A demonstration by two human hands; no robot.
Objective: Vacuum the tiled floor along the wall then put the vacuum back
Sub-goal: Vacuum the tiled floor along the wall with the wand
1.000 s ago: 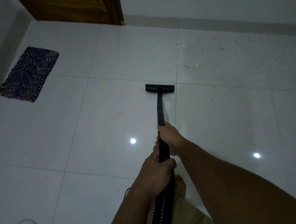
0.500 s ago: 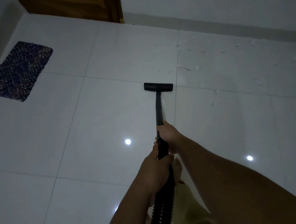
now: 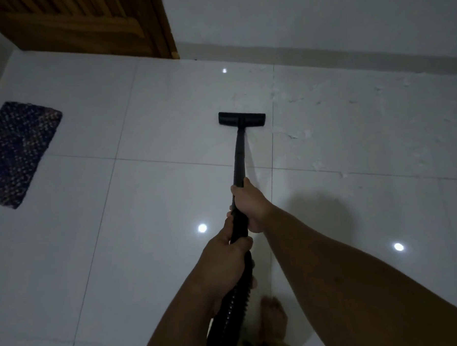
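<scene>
A black vacuum wand [image 3: 239,153] runs from my hands down to a flat black floor head [image 3: 241,118] that rests on the white tiled floor [image 3: 149,203], just left of a grout line. My right hand [image 3: 250,203] grips the wand higher up its shaft. My left hand [image 3: 226,255] holds it lower, where the ribbed black hose [image 3: 229,313] begins. Pale dust and scraps [image 3: 297,135] lie on the tiles right of the head, toward the wall [image 3: 320,17]. The vacuum's body is out of sight.
A dark woven mat [image 3: 14,152] lies on the floor at the far left. A wooden door [image 3: 82,24] stands at the back left, beside the wall's skirting [image 3: 322,56]. My bare foot [image 3: 273,318] is on the tile under my arms.
The floor head has been pushed forward over a grout line toward the wall. The view has shifted so more of the door and wall show.
</scene>
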